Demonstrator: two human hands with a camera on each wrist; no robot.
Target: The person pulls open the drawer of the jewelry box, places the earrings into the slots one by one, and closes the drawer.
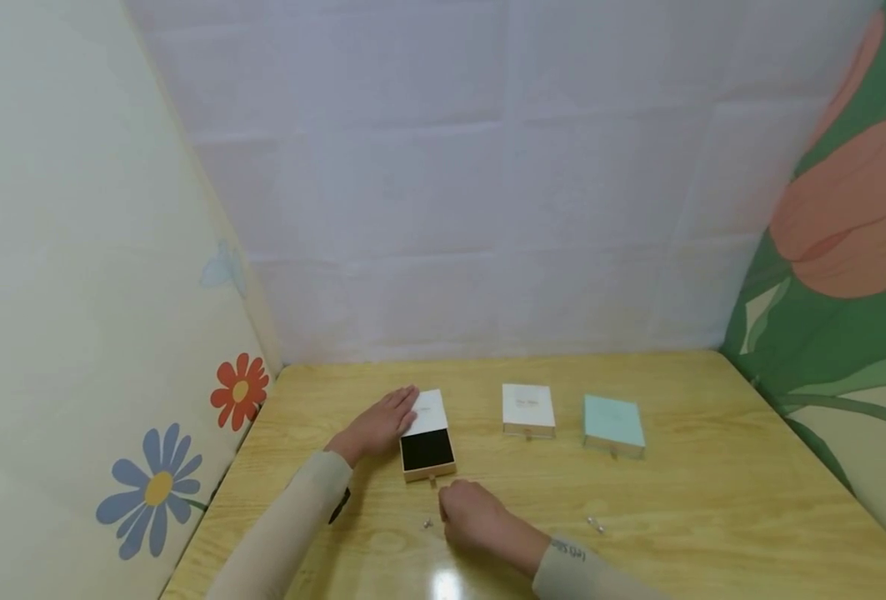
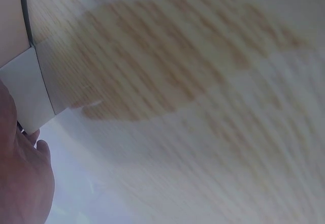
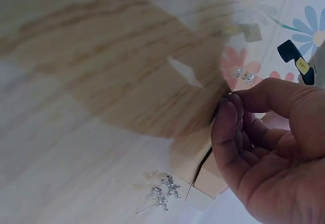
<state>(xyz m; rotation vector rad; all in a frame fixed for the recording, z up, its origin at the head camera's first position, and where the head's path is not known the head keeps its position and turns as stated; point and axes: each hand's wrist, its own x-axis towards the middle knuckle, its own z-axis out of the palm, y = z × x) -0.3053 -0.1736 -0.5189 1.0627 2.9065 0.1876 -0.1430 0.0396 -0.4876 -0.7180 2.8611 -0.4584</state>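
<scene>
Left of the open box point(image 1: 427, 446) our left hand point(image 1: 377, 429) lies flat, fingers straight against the sleeve's far end, holding it in place without gripping. Its black-lined drawer point(image 1: 427, 451) slides out toward us, its long axis running from the wall to our body. Just near of the drawer front, our right hand point(image 1: 473, 515) pinches the small pull tab point(image 1: 432, 481), so the grip sits in line with the slide. Right of the box stand a white box point(image 1: 528, 410) and a mint box point(image 1: 613, 424), both closed.
</scene>
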